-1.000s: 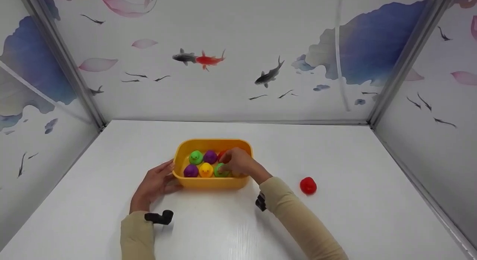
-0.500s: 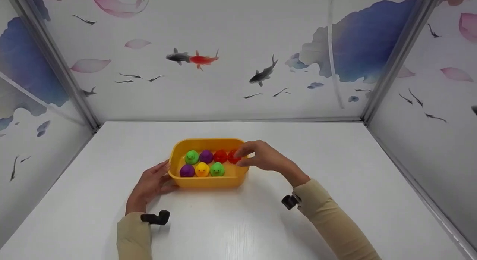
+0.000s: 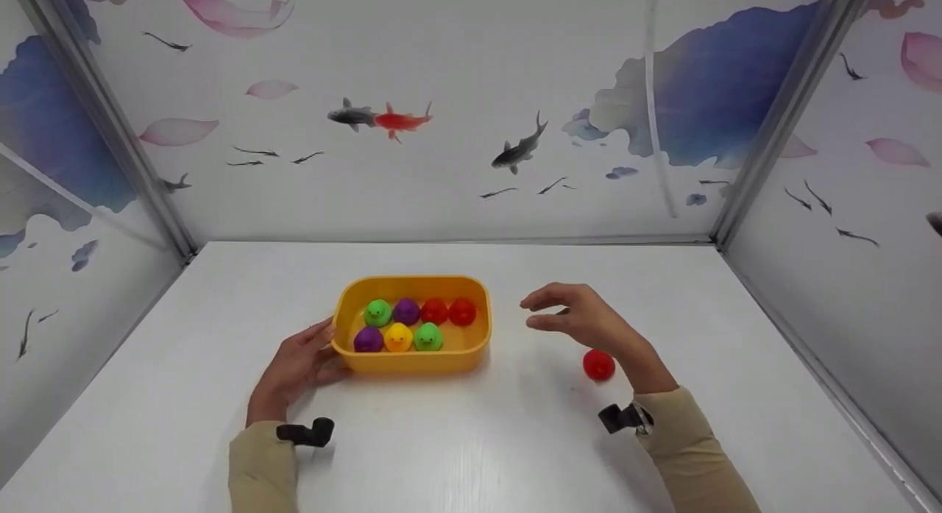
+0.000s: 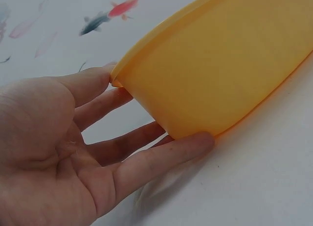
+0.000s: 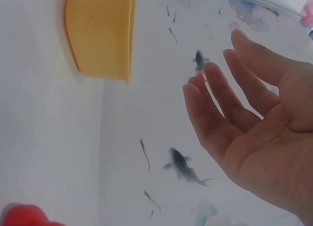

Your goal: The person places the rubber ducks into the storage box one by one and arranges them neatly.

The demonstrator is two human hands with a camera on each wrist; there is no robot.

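A yellow tub stands on the white table and holds several small toy ducks: green, purple, two red, and a yellow one. My left hand rests on the table with straight fingers against the tub's left wall; the left wrist view shows those fingers touching the yellow tub. My right hand hovers open and empty to the right of the tub. A loose red duck lies on the table just by that wrist. In the right wrist view the right hand is spread open.
Printed fish panels wall the table at the back and both sides, with metal posts in the corners. In the right wrist view the yellow tub sits top left and the red duck at the bottom left edge.
My right hand let go of a red duck at the tub's back right corner, then drew away to the right, empty. The left hand and tub have stayed put.
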